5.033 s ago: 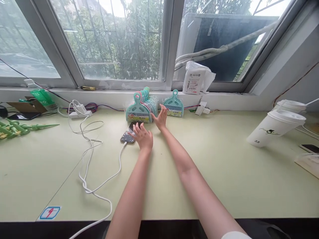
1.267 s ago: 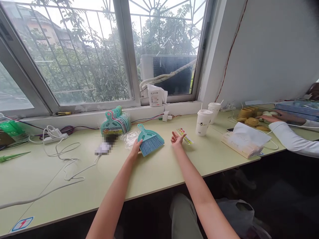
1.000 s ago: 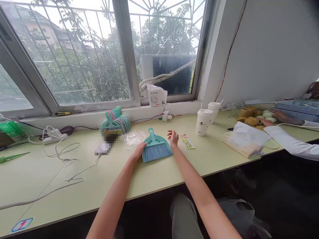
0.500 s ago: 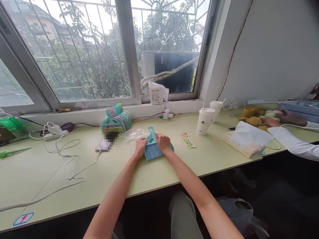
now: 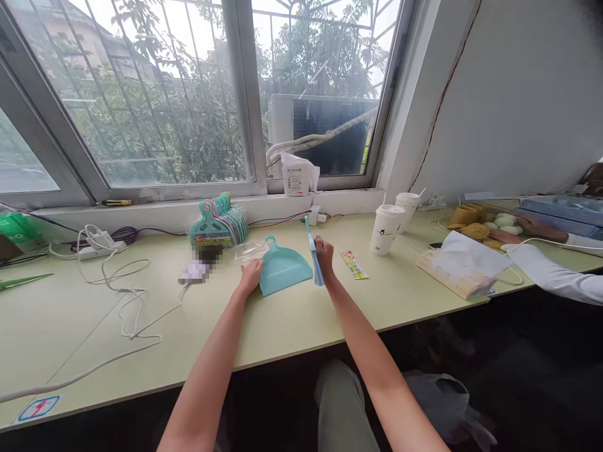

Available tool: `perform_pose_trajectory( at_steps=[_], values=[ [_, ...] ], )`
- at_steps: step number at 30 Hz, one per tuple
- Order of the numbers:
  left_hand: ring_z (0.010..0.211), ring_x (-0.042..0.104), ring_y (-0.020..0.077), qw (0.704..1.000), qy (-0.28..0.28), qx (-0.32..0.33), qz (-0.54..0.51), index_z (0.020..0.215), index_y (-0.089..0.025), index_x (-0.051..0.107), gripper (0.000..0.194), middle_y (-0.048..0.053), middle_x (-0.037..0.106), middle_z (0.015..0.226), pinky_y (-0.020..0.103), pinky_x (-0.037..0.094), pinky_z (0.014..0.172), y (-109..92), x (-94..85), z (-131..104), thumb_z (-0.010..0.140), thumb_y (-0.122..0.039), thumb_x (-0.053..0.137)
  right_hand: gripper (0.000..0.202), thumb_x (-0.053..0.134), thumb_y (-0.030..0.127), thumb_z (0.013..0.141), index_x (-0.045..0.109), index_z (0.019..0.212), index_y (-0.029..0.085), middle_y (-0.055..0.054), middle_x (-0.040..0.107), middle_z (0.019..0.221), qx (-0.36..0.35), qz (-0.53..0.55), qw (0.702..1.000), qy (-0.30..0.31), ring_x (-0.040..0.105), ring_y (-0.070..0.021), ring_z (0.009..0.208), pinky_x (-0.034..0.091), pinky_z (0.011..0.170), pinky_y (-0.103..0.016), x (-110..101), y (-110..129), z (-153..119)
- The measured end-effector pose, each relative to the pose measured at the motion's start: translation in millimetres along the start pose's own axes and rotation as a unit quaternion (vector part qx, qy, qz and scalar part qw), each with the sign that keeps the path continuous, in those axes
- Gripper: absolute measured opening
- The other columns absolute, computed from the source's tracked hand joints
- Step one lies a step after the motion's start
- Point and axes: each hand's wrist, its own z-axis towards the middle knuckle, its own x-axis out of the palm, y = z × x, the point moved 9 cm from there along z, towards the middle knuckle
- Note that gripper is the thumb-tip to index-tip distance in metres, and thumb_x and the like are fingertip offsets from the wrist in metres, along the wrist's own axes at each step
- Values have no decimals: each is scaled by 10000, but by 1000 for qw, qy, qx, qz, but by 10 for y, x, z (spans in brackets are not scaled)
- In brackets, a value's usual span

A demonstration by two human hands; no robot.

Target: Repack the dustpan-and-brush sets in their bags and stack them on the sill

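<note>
A light teal dustpan (image 5: 285, 270) lies on the table in front of me, its looped handle pointing toward the window. Its left edge is gripped by my left hand (image 5: 252, 275), the fingers partly hidden behind it. Just right of the pan, my right hand (image 5: 324, 252) is closed around a hand brush (image 5: 313, 248) with blue bristles. The brush is held up on edge, apart from the pan, with bristles toward me. A printed card label (image 5: 354, 265) lies right of the brush. Clear plastic wrapping (image 5: 249, 250) sits behind my left hand.
Wrapped dustpan sets (image 5: 219, 220) stand by the sill. White cables (image 5: 136, 295) trail across the left side. Two lidded paper cups, the nearer cup (image 5: 387, 229) among them, and a tissue pack (image 5: 459, 267) stand to the right. Another person's sleeve (image 5: 556, 273) reaches in at far right.
The brush has come off the dustpan and moved right in my right hand, turned on edge. The pan's inside now shows. My left hand has shifted slightly left with the pan.
</note>
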Motion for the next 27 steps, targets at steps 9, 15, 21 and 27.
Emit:
perform_pose_trajectory(
  at_steps=[9,15,21,27],
  values=[
    [1260,455,287,998,31,-4,61,1059,-230,642,341,56,585,1306,578,159,1113,189,-58,58,807,-201,413,436,325,291,975,712,924,96,-205,707,923,10,-291,949,123,672,-235,876,430,724,-296,141,-429,-22],
    [1121,543,241,997,7,-5,77,1015,-212,648,347,63,633,1214,355,387,975,115,-150,-10,875,-385,382,404,342,232,950,717,950,81,-215,697,963,17,-301,943,139,646,-267,931,415,744,-326,200,-502,-36],
    [856,609,220,988,-44,-57,138,731,-208,646,454,79,707,882,285,409,689,63,-387,-131,888,-491,328,376,471,390,896,717,973,116,-215,685,1010,62,-282,943,166,604,-296,989,374,805,-381,189,-561,-41],
    [760,602,225,981,-39,-84,172,553,-198,558,531,88,675,750,295,356,612,44,-436,-194,878,-540,314,366,481,398,887,711,945,119,-198,689,979,92,-274,945,154,591,-305,1000,330,848,-408,103,-570,-51]
  ],
)
